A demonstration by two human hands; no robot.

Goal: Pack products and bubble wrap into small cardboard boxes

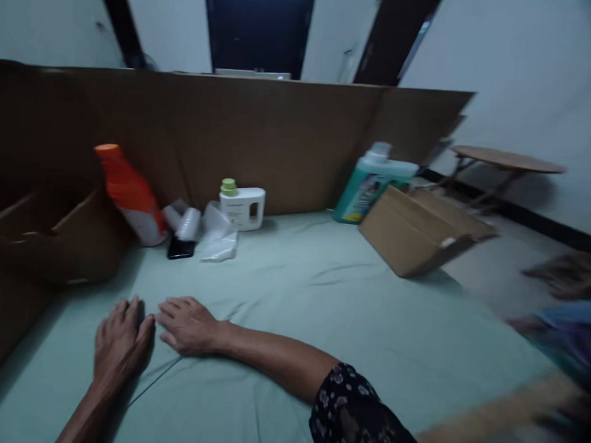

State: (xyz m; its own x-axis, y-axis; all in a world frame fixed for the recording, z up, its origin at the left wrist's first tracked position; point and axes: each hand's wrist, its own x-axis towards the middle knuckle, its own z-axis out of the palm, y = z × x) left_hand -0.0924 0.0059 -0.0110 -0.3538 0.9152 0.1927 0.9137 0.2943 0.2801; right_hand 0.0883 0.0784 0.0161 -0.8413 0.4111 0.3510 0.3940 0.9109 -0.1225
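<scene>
My left hand lies palm down on the pale green cloth, its fingers stretched out and its thumb apart. My right hand reaches across from the right and rests flat on the same cloth, fingers pointing left, nearly touching my left thumb. Neither hand holds anything. Beyond them, a black phone-like slab lies near rolled clear plastic and a crumpled plastic bag. A white bottle with a green cap stands behind the bag. To its left, an orange-and-white bottle leans.
Cardboard panels wall off the back, and a cardboard box borders the left. At the right stand a teal liquid jug and a tilted small carton. A round wooden table is beyond; blurred coloured fabric shows at the right edge.
</scene>
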